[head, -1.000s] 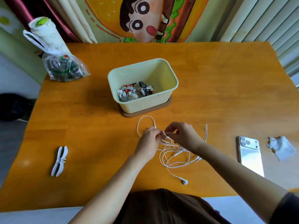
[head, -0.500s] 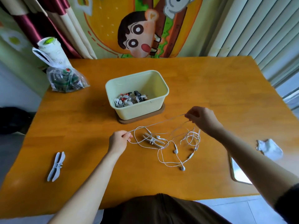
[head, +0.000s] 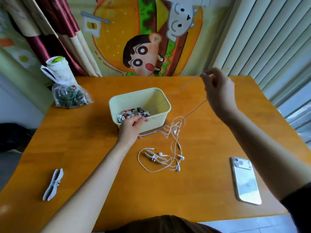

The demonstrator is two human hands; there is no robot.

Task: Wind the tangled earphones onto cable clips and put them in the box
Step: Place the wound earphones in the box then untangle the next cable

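White tangled earphones (head: 175,142) trail from the table up into the air. My right hand (head: 217,88) is raised high at the far right and pinches one end of the cable, pulling it taut. My left hand (head: 131,127) pinches the other stretch of cable in front of the pale yellow box (head: 161,113). The box holds several wound earphones (head: 131,113). A white cable clip (head: 155,157) lies on the table among the loose loops and earbuds. A second white clip (head: 53,184) rests far left.
A white phone (head: 244,179) lies face down at the right. A plastic bag with a paper cup (head: 67,91) stands at the back left corner. The box sits on a brown coaster. The wooden table (head: 84,148) ends just before my lap.
My right hand rose up and away to the far right, stretching the cable. My left hand moved up to the box front. The tangle has lifted partly off the table.
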